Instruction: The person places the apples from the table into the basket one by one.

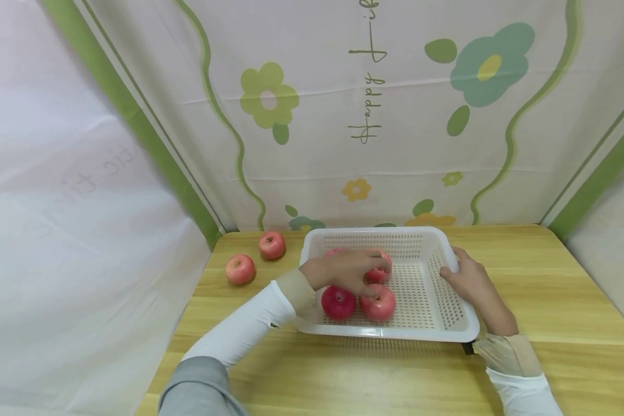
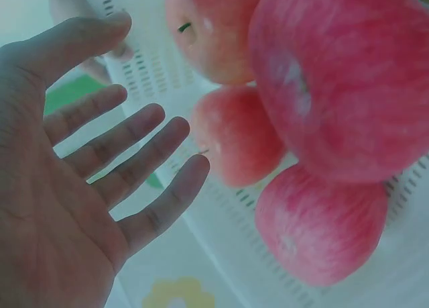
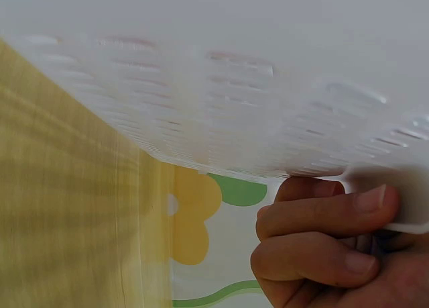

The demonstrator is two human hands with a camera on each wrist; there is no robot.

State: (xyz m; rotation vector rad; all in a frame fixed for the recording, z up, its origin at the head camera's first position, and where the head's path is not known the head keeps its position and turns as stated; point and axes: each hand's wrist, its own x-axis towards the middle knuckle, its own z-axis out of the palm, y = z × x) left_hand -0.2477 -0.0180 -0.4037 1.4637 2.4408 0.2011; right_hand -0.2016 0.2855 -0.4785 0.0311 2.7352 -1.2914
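A white plastic basket (image 1: 385,333) with slotted walls stands on the table and holds several apples. Over them reaches my left hand (image 1: 345,270), its fingers spread and relaxed, holding nothing in the left wrist view. Nearest its fingers are a pink-red apple (image 1: 379,305) at the front and another apple (image 1: 381,267) behind, partly covered. A darker red apple (image 1: 338,304) lies below the wrist, and the hand mostly hides one more apple (image 1: 334,252). At the basket's right end, my right hand (image 1: 470,280) grips the rim, thumb inside and curled fingers (image 3: 308,217) outside.
Left of the basket, two apples (image 1: 240,270) lie on the wooden table (image 1: 530,277). A white curtain (image 1: 312,115) with printed flowers hangs along the table's back edge, and white fabric walls stand at both sides.
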